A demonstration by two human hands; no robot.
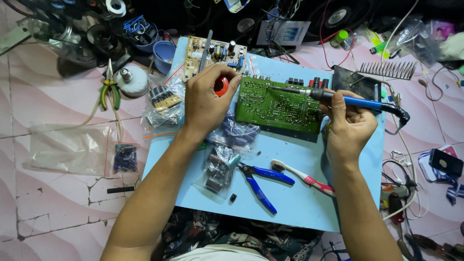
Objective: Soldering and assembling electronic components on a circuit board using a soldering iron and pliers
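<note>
Floor, far left: a clear plastic bag (67,147) lies flat on the pink tiles; a small bag of dark blue parts (125,157) sits just right of it; green-handled pliers (110,92) lie above, near a white bulb-shaped thing (131,80)
Mat: a light blue sheet (299,198) covers the floor in front of the person and carries most of the gear
Left hand (205,99): grip closed around a small red round thing (221,85), fingers curled over it so only part shows; what it is I cannot tell; the hand hovers over bags of small parts (227,154), just left of the green board
Behind the left hand: a tan circuit board (212,54) with upright parts, at the top edge of the sheet; a blue cup (163,53) just left of it
Centre: the green circuit board (278,104) lies solder side up, between the two hands
Below the board: blue-handled cutters (263,183) lie on the sheet, jaws pointing up-left; a toothbrush (302,176) with a white and red handle lies just right of them, well apart from the board
Right hand (349,123): grip wrapped tight on the blue handle of a soldering iron (333,97); the tip reaches left across the green board's upper part, down at its surface; whether it touches I cannot tell
Far right: a metal comb-like heat sink (386,70) lies above the iron's cord; a dark phone (445,163) rests on the floor near the edge
</note>
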